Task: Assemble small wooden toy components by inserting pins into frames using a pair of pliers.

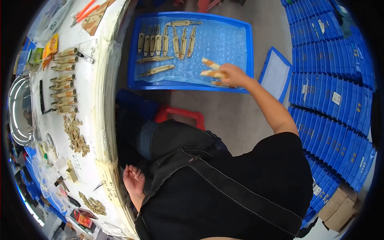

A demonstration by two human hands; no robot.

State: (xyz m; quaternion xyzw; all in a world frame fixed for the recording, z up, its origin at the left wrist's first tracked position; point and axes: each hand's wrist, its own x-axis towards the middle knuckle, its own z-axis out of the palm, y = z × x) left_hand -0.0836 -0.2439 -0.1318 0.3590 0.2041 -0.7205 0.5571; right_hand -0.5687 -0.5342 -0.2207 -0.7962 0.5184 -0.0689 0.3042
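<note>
Right hand (234, 76) is hovering over the blue tray (172, 86), fingers closing around two tan pieces (213, 74); both are poking out left past the fingers, far ends blurring. Another piece (222, 84) is lying just below that hand, near the tray's edge. More pieces (158, 43) are lying at tray left. Left hand (135, 180) is resting beside the tabletop (89, 120), fingers half-open, curling loosely

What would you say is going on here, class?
A person's right hand holds two tan, elongated pieces over a blue tray, where similar pieces lie on clear film. The left hand hangs loosely curled beside the white bench, which holds another row of pieces and piles of small bits.
</note>
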